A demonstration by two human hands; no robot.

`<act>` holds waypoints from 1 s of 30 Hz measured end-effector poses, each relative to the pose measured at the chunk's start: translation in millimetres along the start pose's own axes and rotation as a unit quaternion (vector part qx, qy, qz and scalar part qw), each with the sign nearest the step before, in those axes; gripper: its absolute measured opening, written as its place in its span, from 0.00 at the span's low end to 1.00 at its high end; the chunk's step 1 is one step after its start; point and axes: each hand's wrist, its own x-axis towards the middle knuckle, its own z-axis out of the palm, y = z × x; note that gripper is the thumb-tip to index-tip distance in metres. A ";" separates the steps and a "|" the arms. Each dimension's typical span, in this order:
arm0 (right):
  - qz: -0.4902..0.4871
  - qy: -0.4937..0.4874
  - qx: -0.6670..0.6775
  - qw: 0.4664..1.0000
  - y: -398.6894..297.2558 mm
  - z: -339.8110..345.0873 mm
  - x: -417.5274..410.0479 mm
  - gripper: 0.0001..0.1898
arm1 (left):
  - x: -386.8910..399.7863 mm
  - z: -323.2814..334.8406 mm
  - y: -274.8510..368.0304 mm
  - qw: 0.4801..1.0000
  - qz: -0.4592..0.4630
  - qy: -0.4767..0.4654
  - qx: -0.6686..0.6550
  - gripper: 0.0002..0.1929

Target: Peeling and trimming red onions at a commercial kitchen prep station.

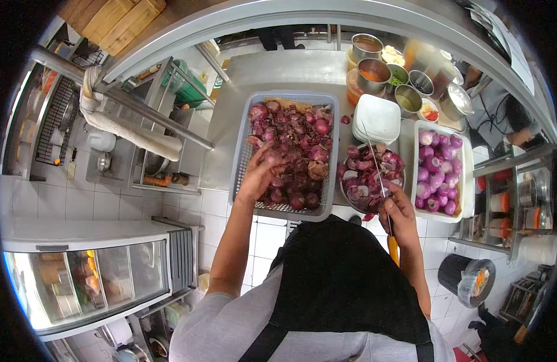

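Note:
My left hand reaches into a grey plastic basket of unpeeled red onions and loose skins. Its fingers curl around a red onion. My right hand grips a knife by the lower part of its blade, near the yellow handle. The thin blade points away from me, above a round bowl heaped with onion skins and trimmings. To the right, peeled purple onions fill a white rectangular tub.
A stack of white square dishes stands behind the bowl. Several metal containers of sauces and chopped ingredients crowd the far right of the steel table. A rail with a cloth is at left. A lined black bin stands at right.

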 end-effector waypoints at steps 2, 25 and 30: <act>-0.002 -0.020 -0.005 1.000 -3.6 2.8 2.0 0.30 | -3.2 -2.6 5.3 0.975 -0.035 -0.041 -0.216 0.27; -0.007 -0.077 -0.060 0.995 -22.4 26.1 -6.1 0.30 | -16.3 89.2 -17.6 0.993 0.103 -0.033 -0.040 0.24; -0.142 -0.058 -0.143 0.978 -9.4 32.0 2.7 0.36 | -33.9 152.8 -11.0 0.981 0.047 -0.170 -0.078 0.23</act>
